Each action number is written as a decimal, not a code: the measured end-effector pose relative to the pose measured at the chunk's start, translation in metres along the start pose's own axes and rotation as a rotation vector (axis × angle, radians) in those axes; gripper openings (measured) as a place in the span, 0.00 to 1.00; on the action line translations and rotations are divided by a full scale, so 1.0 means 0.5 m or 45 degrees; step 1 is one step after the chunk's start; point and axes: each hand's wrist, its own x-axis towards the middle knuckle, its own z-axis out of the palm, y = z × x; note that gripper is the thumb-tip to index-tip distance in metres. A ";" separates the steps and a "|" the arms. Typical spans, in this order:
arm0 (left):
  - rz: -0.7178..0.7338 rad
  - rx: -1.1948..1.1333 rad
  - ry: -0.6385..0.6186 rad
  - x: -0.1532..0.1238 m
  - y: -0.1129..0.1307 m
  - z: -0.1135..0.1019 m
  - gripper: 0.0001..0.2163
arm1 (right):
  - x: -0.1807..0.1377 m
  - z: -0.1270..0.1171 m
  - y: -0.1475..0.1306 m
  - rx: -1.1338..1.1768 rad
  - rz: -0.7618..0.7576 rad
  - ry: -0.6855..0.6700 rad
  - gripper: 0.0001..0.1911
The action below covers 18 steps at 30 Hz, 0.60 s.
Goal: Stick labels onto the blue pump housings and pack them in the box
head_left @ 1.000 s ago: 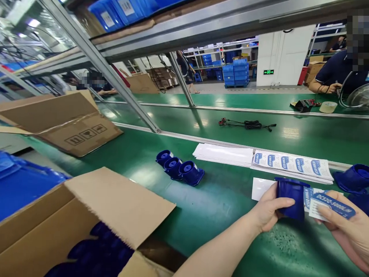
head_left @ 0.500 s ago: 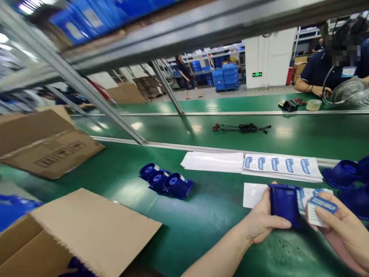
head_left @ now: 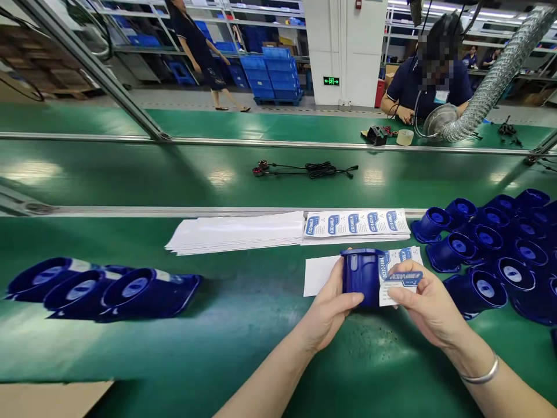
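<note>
My left hand (head_left: 331, 307) grips a dark blue plastic housing (head_left: 362, 278) by its left side, thumb across the front. Between the thumb and fingers of my right hand (head_left: 429, 305) is a blue and white printed label (head_left: 402, 281), whose left edge lies beside or against the housing's right side; I cannot tell whether they touch. Under both hands lies a sheet of labels (head_left: 319, 276), partly hidden. Behind it are a stack of printed label sheets (head_left: 354, 225) and a stack of blank white sheets (head_left: 243, 231).
Several blue housings (head_left: 485, 238) stand close together on the right, and a few labelled ones (head_left: 143, 293) sit at the left. A cardboard flap (head_left: 52, 400) shows at bottom left. Coiled black cable (head_left: 319, 169) lies on the conveyor beyond. Across it, a co-worker (head_left: 429, 81) sits beside a flexible duct (head_left: 500, 75).
My view has swung to the right and levelled, bringing more housings into sight. My right hand has brought the label closer to the housing. The person walking behind has moved on.
</note>
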 end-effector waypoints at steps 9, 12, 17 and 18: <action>0.054 0.103 0.068 0.000 -0.011 0.000 0.43 | -0.005 0.010 0.003 -0.046 0.066 0.010 0.13; 0.077 0.126 0.073 0.001 -0.013 0.001 0.43 | -0.005 0.011 0.009 -0.067 0.095 0.050 0.15; 0.052 0.146 0.064 -0.002 -0.009 0.005 0.43 | -0.001 0.014 0.010 -0.093 0.127 0.073 0.16; 0.041 0.147 0.062 -0.003 -0.009 0.005 0.43 | -0.001 0.016 0.009 -0.084 0.141 0.078 0.16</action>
